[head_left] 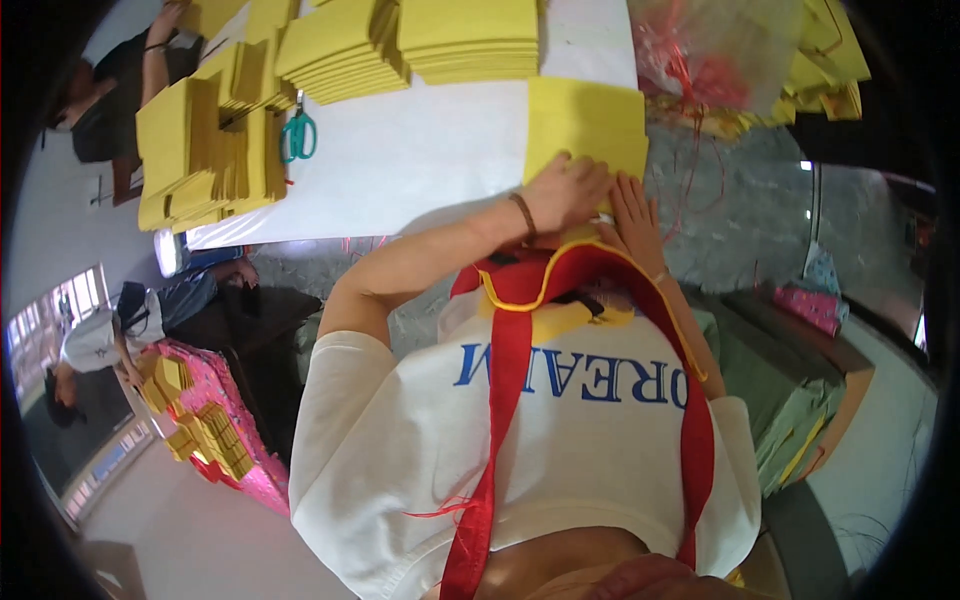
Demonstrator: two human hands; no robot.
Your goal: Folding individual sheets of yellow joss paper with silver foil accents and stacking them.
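Observation:
At the table's near right corner lies a small pile of yellow paper-like sheets (584,120). My left hand (568,192) rests on its near edge with the fingers curled in; whatever lies under them is hidden. Beside it, my right hand (636,215) lies flat along the near right edge, fingers stretched out. Just below both hands, a bit of yellow material (580,233) shows above my red apron (520,275) with yellow trim.
Stacks of folded yellow pieces (468,40) line the white table (410,150). Green-handled scissors (298,138) lie near the left stacks. A clear plastic bag (715,50) with red strings is at the right. Another person (110,325) is by a pink-covered surface (215,380) at left.

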